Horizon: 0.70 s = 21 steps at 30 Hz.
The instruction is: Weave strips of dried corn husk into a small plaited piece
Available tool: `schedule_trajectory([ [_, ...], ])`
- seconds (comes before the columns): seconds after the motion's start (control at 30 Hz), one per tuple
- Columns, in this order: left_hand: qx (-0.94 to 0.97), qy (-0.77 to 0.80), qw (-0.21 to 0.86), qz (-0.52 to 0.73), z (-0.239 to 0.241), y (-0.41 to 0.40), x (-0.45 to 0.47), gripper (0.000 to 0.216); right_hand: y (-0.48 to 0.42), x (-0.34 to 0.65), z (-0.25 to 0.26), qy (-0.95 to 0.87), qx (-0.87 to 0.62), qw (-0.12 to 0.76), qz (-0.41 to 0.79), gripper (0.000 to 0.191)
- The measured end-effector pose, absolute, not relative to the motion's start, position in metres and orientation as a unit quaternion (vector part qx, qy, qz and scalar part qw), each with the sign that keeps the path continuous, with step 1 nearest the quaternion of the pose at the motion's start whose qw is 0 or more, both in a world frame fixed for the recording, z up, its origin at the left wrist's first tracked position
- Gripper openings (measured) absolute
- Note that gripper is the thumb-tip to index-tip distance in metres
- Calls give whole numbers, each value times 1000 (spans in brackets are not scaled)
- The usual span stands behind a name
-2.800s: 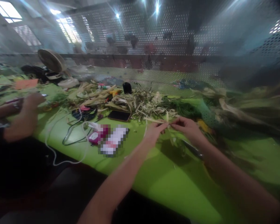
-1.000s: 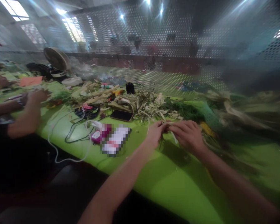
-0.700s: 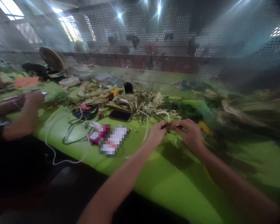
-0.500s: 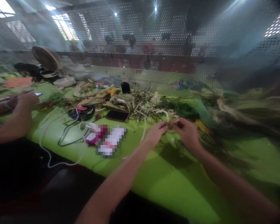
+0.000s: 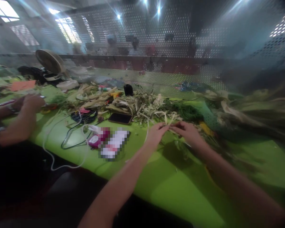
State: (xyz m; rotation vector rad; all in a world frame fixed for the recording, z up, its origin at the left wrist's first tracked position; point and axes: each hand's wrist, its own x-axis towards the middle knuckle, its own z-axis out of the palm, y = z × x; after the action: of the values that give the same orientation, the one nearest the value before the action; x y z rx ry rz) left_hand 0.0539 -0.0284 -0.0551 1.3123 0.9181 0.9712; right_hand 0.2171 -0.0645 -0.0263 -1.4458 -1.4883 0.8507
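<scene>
My left hand (image 5: pixel 156 134) and my right hand (image 5: pixel 187 132) meet fingertip to fingertip above the green table (image 5: pixel 171 183). Both pinch a thin pale leaf strip (image 5: pixel 169 123) that sticks up between them. A second pale strip (image 5: pixel 147 132) hangs down beside my left hand. Small green leaf pieces (image 5: pixel 180 146) dangle under my right hand. A heap of dried and green leaves (image 5: pixel 147 106) lies just behind my hands.
A dark phone (image 5: pixel 120 118) lies left of my hands, with a pink object (image 5: pixel 98 138), a blurred white packet (image 5: pixel 114 144) and tangled cables (image 5: pixel 71 139) further left. Another person's hand (image 5: pixel 30 103) works at the far left. A perforated screen (image 5: pixel 156 47) backs the table.
My hands have stayed together at the same spot, fingers shifting on the leaf strip. My right hand's fingers are now stretched flatter toward the left hand. The camera swayed slightly.
</scene>
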Motion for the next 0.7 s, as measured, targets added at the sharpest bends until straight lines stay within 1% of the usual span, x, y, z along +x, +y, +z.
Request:
schedule_trajectory([
  [0.1,593,424,543,417,-55,-25,52,29,-65,220,-23,-634,-581,404,312,25],
  [0.23,664,444,458,389,-50,-27,51,18,-70,219,-14,-649,-591,391,277,22],
  [0.33,733,437,389,347,-44,-31,52,15,-72,215,-10,-628,-590,400,311,25],
  [0.47,810,390,307,312,-39,-37,54,17,-70,211,-9,-583,-587,433,359,27],
  [0.6,829,382,296,282,-35,-42,55,15,-70,210,-9,-547,-596,456,370,27],
  [0.7,820,377,315,292,-33,-43,55,18,-73,209,-8,-540,-594,464,375,29],
])
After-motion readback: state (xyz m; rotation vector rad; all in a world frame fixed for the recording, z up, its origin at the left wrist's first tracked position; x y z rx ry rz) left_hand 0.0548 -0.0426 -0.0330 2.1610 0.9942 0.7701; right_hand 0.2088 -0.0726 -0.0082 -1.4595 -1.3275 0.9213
